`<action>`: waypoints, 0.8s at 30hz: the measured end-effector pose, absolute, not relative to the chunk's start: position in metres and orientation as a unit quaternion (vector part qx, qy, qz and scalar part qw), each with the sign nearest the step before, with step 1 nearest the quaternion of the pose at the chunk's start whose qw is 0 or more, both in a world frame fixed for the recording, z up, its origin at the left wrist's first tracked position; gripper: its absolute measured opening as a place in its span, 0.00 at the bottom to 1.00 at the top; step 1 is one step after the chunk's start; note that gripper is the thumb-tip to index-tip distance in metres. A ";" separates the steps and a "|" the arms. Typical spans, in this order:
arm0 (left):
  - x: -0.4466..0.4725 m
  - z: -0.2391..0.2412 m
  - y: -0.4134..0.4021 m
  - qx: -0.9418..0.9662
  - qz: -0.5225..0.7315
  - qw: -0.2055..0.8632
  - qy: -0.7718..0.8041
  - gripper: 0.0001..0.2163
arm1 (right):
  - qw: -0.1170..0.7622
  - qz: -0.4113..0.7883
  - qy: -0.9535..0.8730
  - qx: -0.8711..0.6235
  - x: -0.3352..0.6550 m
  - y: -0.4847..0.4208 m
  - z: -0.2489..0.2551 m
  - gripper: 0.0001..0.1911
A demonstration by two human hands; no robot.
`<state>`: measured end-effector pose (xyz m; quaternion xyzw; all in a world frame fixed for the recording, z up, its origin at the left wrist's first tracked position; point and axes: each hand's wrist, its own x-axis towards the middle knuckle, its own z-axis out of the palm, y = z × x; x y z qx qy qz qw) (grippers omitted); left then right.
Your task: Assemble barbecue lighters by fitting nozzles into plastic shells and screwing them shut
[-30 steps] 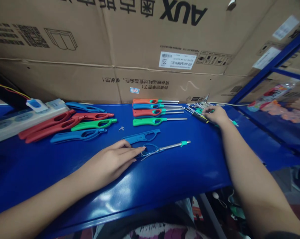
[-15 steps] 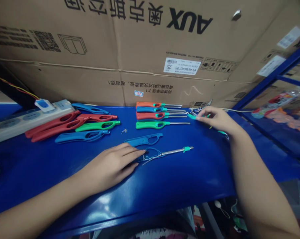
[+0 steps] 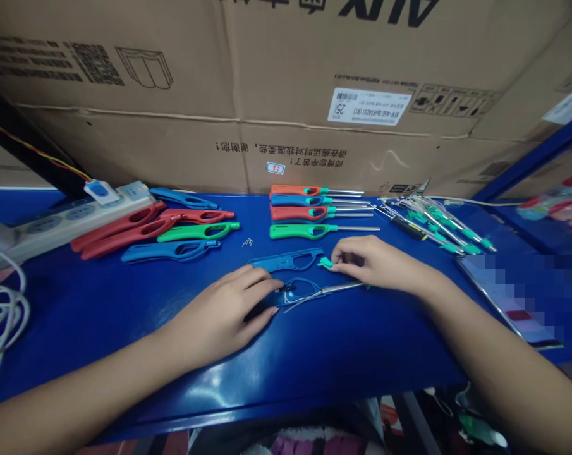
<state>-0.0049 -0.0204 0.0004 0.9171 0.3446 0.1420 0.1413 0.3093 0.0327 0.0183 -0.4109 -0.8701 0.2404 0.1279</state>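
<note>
My left hand (image 3: 226, 309) grips the handle of an opened blue lighter shell (image 3: 305, 288) low over the blue table, thumb below and fingers above. A thin metal tube (image 3: 340, 288) and loose wires run out of that shell to the right. Between the thumb and finger of my right hand (image 3: 375, 260) is a small green plastic piece (image 3: 325, 263), just above the shell. The matching blue shell half (image 3: 286, 260) lies just behind my left fingers. Beyond it are several tiny screws (image 3: 248, 242).
Assembled long-nose lighters (image 3: 295, 232) lie in a row at the back. Coloured shells (image 3: 186, 251) lie at left beside a power strip (image 3: 60, 218). Metal tubes with green parts (image 3: 447, 224), a screwdriver (image 3: 409, 228) and a blurred flat object (image 3: 513, 297) are at right. A cardboard box (image 3: 172, 145) stands behind.
My right hand has come from the back right toward the opened shell, bringing the green piece with it. My left hand stays on the shell. The camera view has shifted.
</note>
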 end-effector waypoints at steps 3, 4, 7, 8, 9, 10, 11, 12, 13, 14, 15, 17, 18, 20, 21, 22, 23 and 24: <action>-0.002 0.001 -0.023 0.906 0.149 0.167 0.359 0.15 | 0.161 0.263 -0.878 -0.366 0.291 0.021 0.015 0.06; -0.002 0.001 -0.024 0.903 0.151 0.176 0.363 0.15 | 0.167 0.263 -0.883 -0.351 0.286 0.017 0.014 0.05; -0.001 0.003 -0.025 0.894 0.152 0.202 0.371 0.15 | 0.161 0.253 -0.895 -0.330 0.275 0.009 0.012 0.06; 0.000 0.003 -0.025 0.892 0.152 0.208 0.371 0.15 | 0.159 0.248 -0.896 -0.332 0.273 0.007 0.011 0.06; 0.000 0.003 -0.025 0.891 0.152 0.213 0.372 0.15 | 0.159 0.243 -0.897 -0.334 0.272 0.006 0.010 0.06; 0.000 0.003 -0.025 0.889 0.153 0.216 0.373 0.15 | 0.162 0.240 -0.897 -0.336 0.271 0.006 0.009 0.06; 0.000 0.003 -0.025 0.888 0.153 0.218 0.375 0.15 | 0.165 0.238 -0.896 -0.336 0.270 0.006 0.008 0.06; 0.000 0.003 -0.025 0.886 0.154 0.220 0.377 0.15 | 0.170 0.238 -0.897 -0.333 0.270 0.006 0.007 0.06; 0.000 0.003 -0.026 0.885 0.155 0.223 0.379 0.15 | 0.175 0.238 -0.897 -0.328 0.270 0.007 0.006 0.06; 0.000 0.004 -0.026 0.883 0.155 0.226 0.382 0.15 | 0.179 0.239 -0.898 -0.323 0.269 0.007 0.005 0.06; 0.000 0.004 -0.026 0.881 0.155 0.229 0.383 0.15 | 0.184 0.239 -0.899 -0.319 0.269 0.007 0.004 0.06; 0.000 0.004 -0.026 0.881 0.157 0.233 0.382 0.15 | 0.188 0.239 -0.900 -0.312 0.268 0.007 0.004 0.06; 0.000 0.004 -0.026 0.881 0.159 0.233 0.379 0.15 | 0.186 0.239 -0.901 -0.310 0.268 0.007 0.004 0.06; 0.000 0.003 -0.025 0.882 0.165 0.234 0.375 0.15 | 0.177 0.235 -0.905 -0.308 0.267 0.007 0.004 0.06; 0.000 0.003 -0.025 0.882 0.167 0.235 0.374 0.15 | 0.171 0.229 -0.908 -0.307 0.267 0.006 0.003 0.07; 0.001 0.003 -0.025 0.881 0.169 0.235 0.374 0.14 | 0.165 0.221 -0.911 -0.306 0.267 0.006 0.003 0.07; 0.001 0.002 -0.025 0.881 0.170 0.234 0.374 0.14 | 0.160 0.209 -0.915 -0.305 0.267 0.006 0.003 0.07; 0.001 0.002 -0.024 0.881 0.169 0.234 0.375 0.14 | 0.154 0.195 -0.920 -0.303 0.267 0.005 0.003 0.08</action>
